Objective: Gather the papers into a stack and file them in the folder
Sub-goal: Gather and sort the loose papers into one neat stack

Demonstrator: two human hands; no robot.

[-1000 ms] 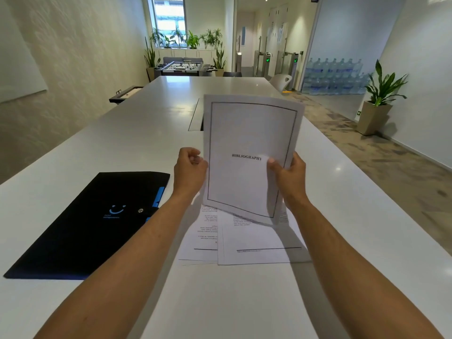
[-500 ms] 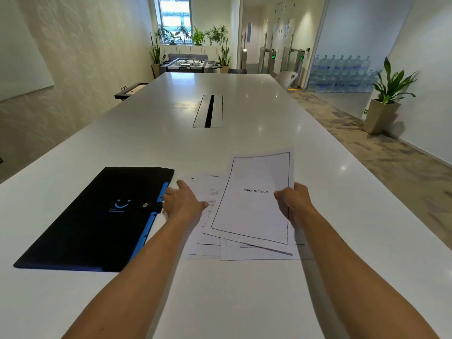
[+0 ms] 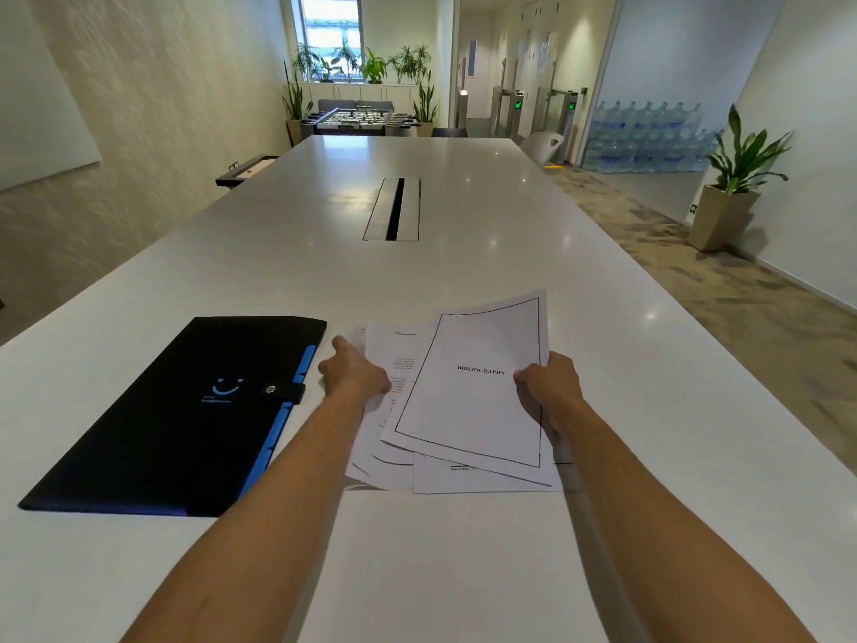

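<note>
Gathering is half done: the papers [image 3: 459,401] lie fanned at frame centre on the desk [image 3: 463,252], left hand [image 3: 354,375] pressing them, right hand [image 3: 552,392] pinching the top sheet. The folder [image 3: 185,410], centre left, is closed.

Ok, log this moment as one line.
phase: gathering | right hand: holds bibliography sheet | left hand: on loose papers | folder: closed, left of papers
</note>
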